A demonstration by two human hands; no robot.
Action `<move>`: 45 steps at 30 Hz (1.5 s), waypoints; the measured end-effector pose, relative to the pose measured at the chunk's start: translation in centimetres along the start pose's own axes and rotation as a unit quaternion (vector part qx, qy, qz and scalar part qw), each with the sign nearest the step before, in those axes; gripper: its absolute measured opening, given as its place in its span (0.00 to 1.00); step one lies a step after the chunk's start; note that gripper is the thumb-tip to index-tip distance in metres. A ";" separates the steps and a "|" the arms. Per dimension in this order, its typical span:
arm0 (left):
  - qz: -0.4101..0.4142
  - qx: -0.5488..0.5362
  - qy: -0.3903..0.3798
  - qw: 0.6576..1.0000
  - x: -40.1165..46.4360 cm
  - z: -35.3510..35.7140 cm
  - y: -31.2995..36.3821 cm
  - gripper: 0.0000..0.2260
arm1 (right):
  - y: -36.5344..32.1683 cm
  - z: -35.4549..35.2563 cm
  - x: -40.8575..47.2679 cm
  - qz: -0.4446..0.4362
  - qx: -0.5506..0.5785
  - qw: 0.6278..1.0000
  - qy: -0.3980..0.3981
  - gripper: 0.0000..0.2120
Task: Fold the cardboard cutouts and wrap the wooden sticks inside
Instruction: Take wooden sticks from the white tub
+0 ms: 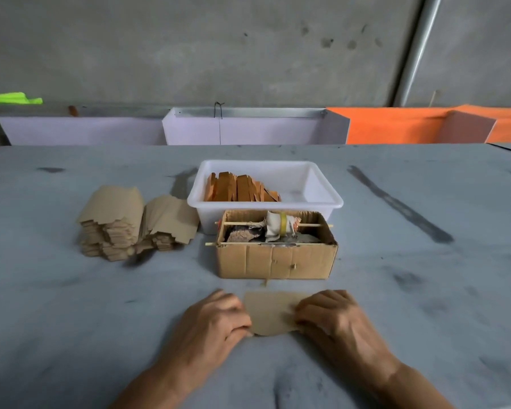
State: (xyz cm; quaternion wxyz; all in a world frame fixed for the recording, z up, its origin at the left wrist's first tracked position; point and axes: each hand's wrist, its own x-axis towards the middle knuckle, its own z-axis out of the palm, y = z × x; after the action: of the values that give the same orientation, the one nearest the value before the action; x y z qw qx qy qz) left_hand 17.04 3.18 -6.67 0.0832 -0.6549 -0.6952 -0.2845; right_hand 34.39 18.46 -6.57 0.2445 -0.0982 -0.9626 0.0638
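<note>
Cardboard cutout lies flat on the grey desk, just in front of the person, its long axis running left to right and its straight far edge facing the brown cardboard box. The left hand pinches its left end, fingers curled over the edge; the right hand grips its right end the same way, so the cutout sits between the two hands. Behind the box stands a white plastic tub holding orange-brown wooden sticks leaning on end. A stack of further cutouts rests to the tub's left, well apart from the hands.
</note>
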 end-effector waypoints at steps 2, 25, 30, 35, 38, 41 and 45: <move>0.001 -0.008 -0.011 1.000 -0.2 0.0 -0.1 0.05 | -0.1 -0.1 -0.3 0.003 -0.002 1.000 -0.010 0.04; -0.140 -0.111 -0.030 0.984 -1.0 0.6 0.1 0.04 | -2.1 0.1 -2.7 0.184 0.133 0.973 0.032 0.05; -0.250 -0.104 -0.043 0.962 -0.5 0.9 0.4 0.04 | -2.9 0.8 -1.5 0.285 0.072 0.956 0.008 0.05; -0.341 -0.114 -0.058 0.931 0.0 0.9 0.9 0.08 | -2.6 0.7 0.0 0.365 0.038 0.929 -0.050 0.07; -0.371 -0.102 -0.060 0.921 0.2 1.0 1.2 0.08 | -2.1 0.4 0.5 0.387 0.044 0.918 -0.076 0.05; -0.393 -0.087 -0.059 0.914 0.3 1.1 1.4 0.07 | -1.7 -0.3 0.8 0.413 0.055 0.903 -0.107 0.08; -0.404 -0.065 -0.052 0.911 -0.1 0.9 1.3 0.10 | -1.8 0.1 0.5 0.425 0.031 0.899 -0.096 0.05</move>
State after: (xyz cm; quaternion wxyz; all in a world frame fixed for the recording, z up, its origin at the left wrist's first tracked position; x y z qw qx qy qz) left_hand 18.55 3.58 -7.08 -0.1179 -0.3363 -0.8836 -0.3038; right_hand 33.62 16.86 -6.08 0.1038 -0.4840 -0.8455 0.2003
